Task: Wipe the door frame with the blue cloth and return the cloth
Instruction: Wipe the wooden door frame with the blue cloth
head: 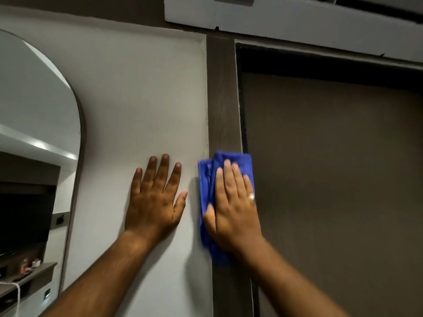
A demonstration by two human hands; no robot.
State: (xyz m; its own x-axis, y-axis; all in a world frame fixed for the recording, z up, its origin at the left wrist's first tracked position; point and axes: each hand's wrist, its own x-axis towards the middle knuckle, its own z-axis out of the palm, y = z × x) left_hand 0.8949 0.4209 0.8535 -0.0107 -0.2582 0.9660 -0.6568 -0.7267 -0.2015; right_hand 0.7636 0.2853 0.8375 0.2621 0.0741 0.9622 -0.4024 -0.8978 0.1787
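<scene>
A dark brown door frame (223, 97) runs vertically down the middle of the view, between a white wall and a brown door. My right hand (233, 207) lies flat on a folded blue cloth (206, 179) and presses it against the frame at mid height. The cloth overlaps the frame's left edge onto the wall and hangs below my palm. A ring shows on one finger of that hand. My left hand (155, 197) rests flat on the white wall (142, 88) just left of the frame, fingers spread, holding nothing.
A brown door (332, 179) fills the right side, with a dark gap at its top. A white air-conditioning unit (286, 17) hangs above the frame. An arched mirror (36, 133) on the left wall reflects a shelf with small items.
</scene>
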